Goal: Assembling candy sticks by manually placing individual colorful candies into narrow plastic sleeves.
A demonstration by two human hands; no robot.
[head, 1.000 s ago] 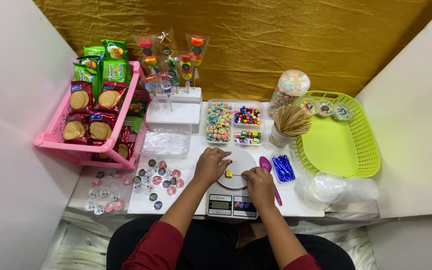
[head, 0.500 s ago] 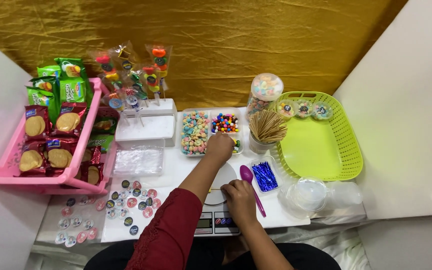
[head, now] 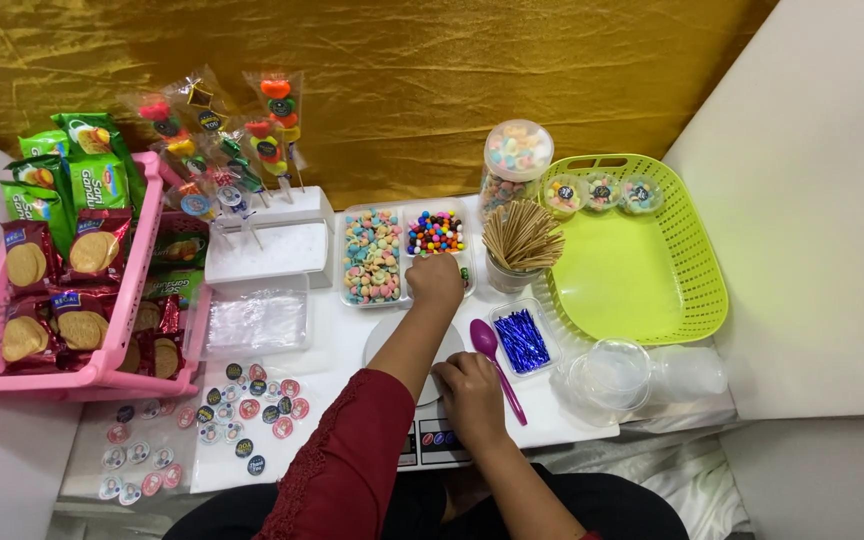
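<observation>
This looks like a small home workplace for packing sweets, maybe for party gifts or a little selling business. A white table (head: 352, 330) stands before a gold cloth backdrop (head: 432, 70). On it I see a divided tray of coloured candies (head: 372, 255), candy skewers wrapped in clear film (head: 242, 140), a cup of wooden sticks (head: 520, 240), round stickers (head: 252, 405), blue twist ties (head: 522, 338) and a kitchen scale (head: 432, 440). A pink basket (head: 112, 365) holds biscuit packets, and a green basket (head: 692, 290) has small filled cups.

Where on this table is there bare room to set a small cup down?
Inside the green basket, whose floor is bare below the three small cups at its back rim. The table front is crowded: round stickers, purple spoon, scale and both hands.
</observation>
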